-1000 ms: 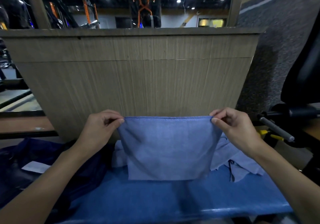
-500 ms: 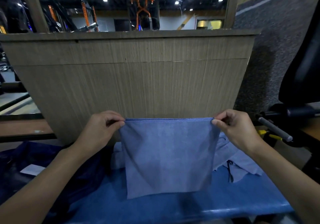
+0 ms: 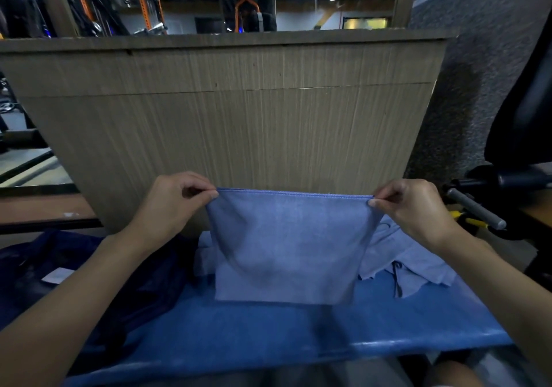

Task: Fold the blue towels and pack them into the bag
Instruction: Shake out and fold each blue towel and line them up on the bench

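I hold one blue towel (image 3: pixel 286 246) by its top hem, raised above the tabletop (image 3: pixel 298 330). On the left hand (image 3: pixel 170 204), the fingers (image 3: pixel 209 193) are clamped in a pinch on the left corner. On the right hand (image 3: pixel 415 210), the fingers (image 3: pixel 378 202) are pinched on the right corner. The hem runs taut and level between the two pinches, and the cloth hangs straight below them. I cannot tell whether its lower edge touches the tabletop. In my judgement the corner grip squares the edges for the next fold. The loose towels (image 3: pixel 403 255) lie crumpled below my right fingers, not yet folded. The dark bag (image 3: pixel 59 267) lies slack below my left fingers, and its mouth is not discernible. A wooden panel (image 3: pixel 227 117) stands beyond the fingers.
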The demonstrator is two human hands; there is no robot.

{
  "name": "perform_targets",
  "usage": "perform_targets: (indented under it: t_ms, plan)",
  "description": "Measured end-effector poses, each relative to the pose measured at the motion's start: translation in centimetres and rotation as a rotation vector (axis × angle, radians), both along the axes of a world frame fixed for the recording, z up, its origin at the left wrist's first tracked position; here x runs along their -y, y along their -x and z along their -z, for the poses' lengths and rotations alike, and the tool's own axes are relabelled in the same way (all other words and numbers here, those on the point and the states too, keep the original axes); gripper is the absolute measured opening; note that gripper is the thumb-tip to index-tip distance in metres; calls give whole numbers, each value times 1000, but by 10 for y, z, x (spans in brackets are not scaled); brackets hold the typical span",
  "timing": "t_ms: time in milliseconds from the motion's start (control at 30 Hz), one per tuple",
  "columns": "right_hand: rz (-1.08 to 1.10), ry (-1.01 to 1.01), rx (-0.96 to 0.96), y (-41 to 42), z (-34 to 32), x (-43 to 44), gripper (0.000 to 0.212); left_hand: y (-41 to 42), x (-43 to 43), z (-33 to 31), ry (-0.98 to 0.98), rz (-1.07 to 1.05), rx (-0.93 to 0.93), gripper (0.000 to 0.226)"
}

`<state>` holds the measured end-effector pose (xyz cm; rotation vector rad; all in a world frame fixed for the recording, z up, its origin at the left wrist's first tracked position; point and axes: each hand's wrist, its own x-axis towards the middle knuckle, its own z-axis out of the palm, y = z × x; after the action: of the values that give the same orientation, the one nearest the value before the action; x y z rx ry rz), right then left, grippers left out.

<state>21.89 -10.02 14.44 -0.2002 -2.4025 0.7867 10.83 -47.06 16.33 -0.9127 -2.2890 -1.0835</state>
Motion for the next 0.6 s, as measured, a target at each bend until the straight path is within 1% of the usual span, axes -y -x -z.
perform_targets:
  t_ms: [267,333,400,433,500,533,600]
  plan:
    - [15,-42,-18,-2,-7,5,15,0,2,-1,-25,-22,12,34]
    - [15,-60,-11,-1,-8,5,15,3,1,2,-71,-38,69,34]
    - [3,-25,-16,0,-8,3,15,4,1,3,-126,-26,136,36]
    - [-12,20,-22,0,-7,3,16,5,2,3,-115,-32,142,35]
    - [-61,120,-33,1,-5,3,14,7,5,4,-8,-75,102,28]
    - [-75,137,-34,1,-5,3,12,7,7,3,68,-93,61,25]
    - [-78,108,-20,2,-4,3,8,6,7,2,189,-94,-19,17]
